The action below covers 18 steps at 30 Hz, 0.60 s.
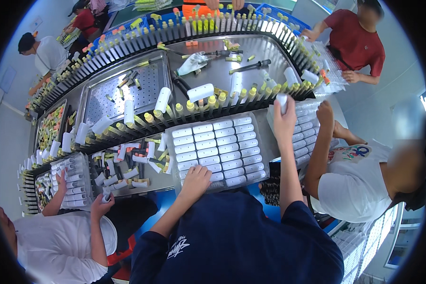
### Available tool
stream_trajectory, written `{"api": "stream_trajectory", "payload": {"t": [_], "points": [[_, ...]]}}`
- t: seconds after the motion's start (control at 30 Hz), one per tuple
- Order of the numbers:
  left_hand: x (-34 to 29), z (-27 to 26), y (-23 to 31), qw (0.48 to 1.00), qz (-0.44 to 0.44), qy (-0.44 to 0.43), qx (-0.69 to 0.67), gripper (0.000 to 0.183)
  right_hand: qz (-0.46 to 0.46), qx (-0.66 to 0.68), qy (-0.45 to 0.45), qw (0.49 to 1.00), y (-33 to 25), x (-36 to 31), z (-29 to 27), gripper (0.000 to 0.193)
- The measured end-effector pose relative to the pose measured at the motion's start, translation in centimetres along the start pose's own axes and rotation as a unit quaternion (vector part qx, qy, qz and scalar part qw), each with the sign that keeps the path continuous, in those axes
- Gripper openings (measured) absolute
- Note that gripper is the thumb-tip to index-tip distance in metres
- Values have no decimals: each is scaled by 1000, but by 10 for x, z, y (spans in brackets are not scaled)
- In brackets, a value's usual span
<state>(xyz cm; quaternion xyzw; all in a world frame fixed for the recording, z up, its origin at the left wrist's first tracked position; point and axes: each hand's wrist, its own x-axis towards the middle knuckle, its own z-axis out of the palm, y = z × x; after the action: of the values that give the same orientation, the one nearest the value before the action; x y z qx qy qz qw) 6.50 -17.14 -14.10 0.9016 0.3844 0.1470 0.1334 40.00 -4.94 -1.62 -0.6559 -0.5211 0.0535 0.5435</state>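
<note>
Directly before me lies a clear plastic tray (169,142) filled with rows of white rounded tubes (205,144). My left hand (196,182) rests on the tubes at its lower left corner, fingers laid over them; what lies beneath the palm is hidden. Raised past the tray's right side, my right hand (285,120) is closed around a single white tube (282,98), held upright beside the rack of posts. The near rack (168,119) carries pegs with yellow tips (212,101), and some are covered by white tubes (163,100).
Loose tubes and coloured parts (132,163) lie left of my tray. Behind the rack are a perforated metal tray (123,92) and a white glove (192,63). Co-workers sit close at left (66,241) and right (355,184); the right one's fist is near my right hand.
</note>
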Motion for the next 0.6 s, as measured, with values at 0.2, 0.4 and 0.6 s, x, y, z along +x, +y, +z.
{"api": "stream_trajectory", "payload": {"t": [0.2, 0.4, 0.6], "points": [[2, -14, -2, 999, 18, -8, -49, 35, -162, -122, -265, 943, 8, 107, 31, 48], [-6, -51, 4, 972, -76, 68, -214, 32, -218, -246, -360, 873, -35, 69, 85, 48], [11, -79, -5, 937, -132, 84, -314, 30, -295, -209, -255, 897, -51, 23, 109, 67]]}}
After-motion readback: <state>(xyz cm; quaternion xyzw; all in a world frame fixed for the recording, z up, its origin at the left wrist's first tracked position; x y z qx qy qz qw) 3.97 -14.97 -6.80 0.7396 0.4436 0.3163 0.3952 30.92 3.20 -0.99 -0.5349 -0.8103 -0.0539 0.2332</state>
